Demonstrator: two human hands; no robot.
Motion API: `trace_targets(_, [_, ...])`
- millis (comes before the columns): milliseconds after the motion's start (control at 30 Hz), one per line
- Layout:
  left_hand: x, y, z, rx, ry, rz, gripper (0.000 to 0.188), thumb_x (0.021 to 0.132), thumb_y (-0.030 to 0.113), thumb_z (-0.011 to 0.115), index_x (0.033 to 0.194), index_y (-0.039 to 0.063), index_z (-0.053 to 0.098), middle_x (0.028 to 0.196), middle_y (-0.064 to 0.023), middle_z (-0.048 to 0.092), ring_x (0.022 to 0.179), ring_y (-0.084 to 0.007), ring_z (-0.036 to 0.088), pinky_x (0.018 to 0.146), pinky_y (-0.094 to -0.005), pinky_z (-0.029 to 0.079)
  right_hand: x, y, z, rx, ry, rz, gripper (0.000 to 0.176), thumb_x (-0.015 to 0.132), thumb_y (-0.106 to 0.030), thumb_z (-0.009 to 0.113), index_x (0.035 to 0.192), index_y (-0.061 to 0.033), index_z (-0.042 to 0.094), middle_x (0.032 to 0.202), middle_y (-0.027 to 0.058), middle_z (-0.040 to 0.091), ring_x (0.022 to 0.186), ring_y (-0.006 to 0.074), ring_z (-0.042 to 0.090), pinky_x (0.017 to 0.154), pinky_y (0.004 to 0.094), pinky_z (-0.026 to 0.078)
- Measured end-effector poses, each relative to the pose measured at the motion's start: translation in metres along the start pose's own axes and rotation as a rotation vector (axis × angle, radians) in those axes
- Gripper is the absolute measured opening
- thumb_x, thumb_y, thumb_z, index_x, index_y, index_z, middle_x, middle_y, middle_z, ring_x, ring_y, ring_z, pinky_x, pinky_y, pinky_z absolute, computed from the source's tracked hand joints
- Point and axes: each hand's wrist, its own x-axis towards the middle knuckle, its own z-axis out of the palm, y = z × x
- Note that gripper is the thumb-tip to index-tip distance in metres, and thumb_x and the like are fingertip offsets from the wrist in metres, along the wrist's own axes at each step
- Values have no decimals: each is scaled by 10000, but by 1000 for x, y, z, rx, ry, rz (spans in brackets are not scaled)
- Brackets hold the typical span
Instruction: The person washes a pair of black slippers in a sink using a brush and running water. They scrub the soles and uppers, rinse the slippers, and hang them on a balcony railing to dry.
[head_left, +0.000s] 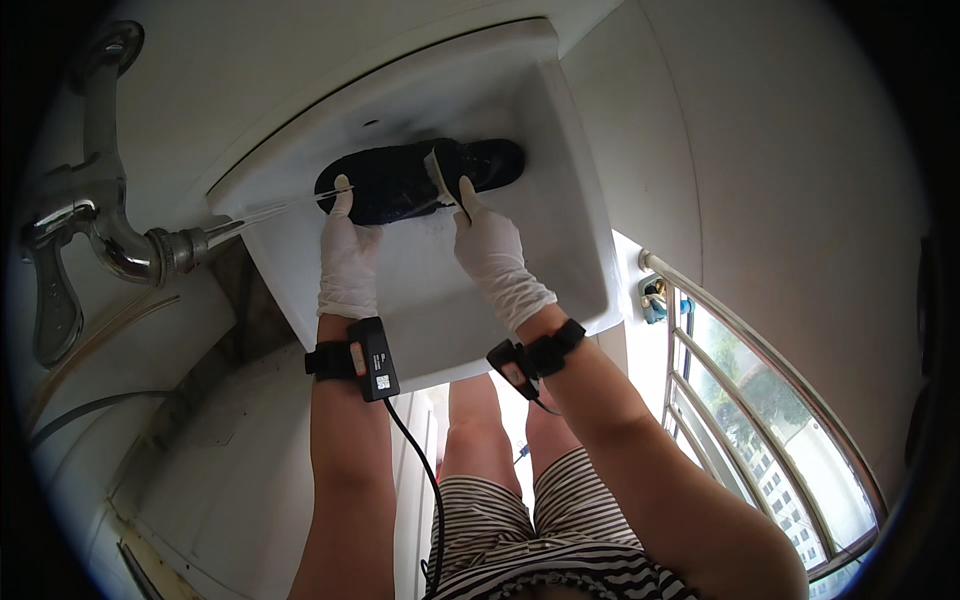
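A black shoe (390, 176) lies across the white sink basin (555, 225). My left hand (349, 251), in a white glove, grips its left end, with the thumb on top. A gloved right hand of mine (491, 240) holds a scrubbing brush (449, 174) whose pale bristles touch the middle of the shoe. Beyond the brush a rounded black end (502, 161) shows; whether it belongs to the same shoe or another, I cannot tell. Water (277, 210) streams from the metal tap (127, 251) onto the shoe by my left thumb.
The tap's lever (56, 315) hangs at the far left, near a hose (97, 409). A black cable (420, 450) trails from the device (373, 360) on my left wrist. At the right, a metal railing (757, 382) runs before a window. Walls stand close around the sink.
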Motion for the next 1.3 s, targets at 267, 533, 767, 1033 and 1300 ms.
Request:
trace_targets(267, [-8, -7, -19, 149, 4, -18, 360, 849, 173, 641, 1136, 3, 506, 1122, -82, 589, 1020, -204, 570, 942, -323, 437, 8, 2, 3, -142, -8, 52, 520, 913, -193, 436, 1408, -157, 281, 858, 180, 625, 726, 323, 616, 642, 431, 495])
trace_targets(533, [-12, -16, -42, 338, -19, 87, 345, 820, 116, 668, 1128, 42, 533, 1082, -39, 586, 1009, -146, 557, 930, -261, 425, 6, 14, 33, -126, -125, -129, 511, 918, -210, 435, 1405, -161, 287, 910, 186, 605, 793, 340, 610, 712, 425, 497])
trace_targets(767, [-6, -3, -50, 260, 98, 99, 421, 822, 156, 675, 1168, -10, 502, 1143, -84, 575, 1059, -170, 544, 971, -277, 421, 64, 26, 18, -8, -254, 174, 624, 852, -77, 478, 1417, -83, 214, 997, 196, 616, 885, 303, 630, 748, 397, 518])
trace_targets(1033, [5, -2, -73, 247, 72, 76, 439, 839, 151, 650, 1200, -22, 469, 1155, -104, 563, 1075, -194, 537, 991, -294, 410, 40, 28, 52, -220, -187, -82, 565, 911, -168, 445, 1428, -156, 219, 934, 171, 611, 831, 323, 617, 702, 410, 502])
trace_targets(1300, [6, 4, -71, 334, 15, 227, 395, 840, 126, 644, 1183, -3, 497, 1131, -85, 573, 1056, -184, 544, 952, -288, 428, 51, 15, 48, -106, -182, -16, 573, 902, -150, 439, 1428, -147, 213, 996, 180, 604, 849, 324, 616, 712, 423, 503])
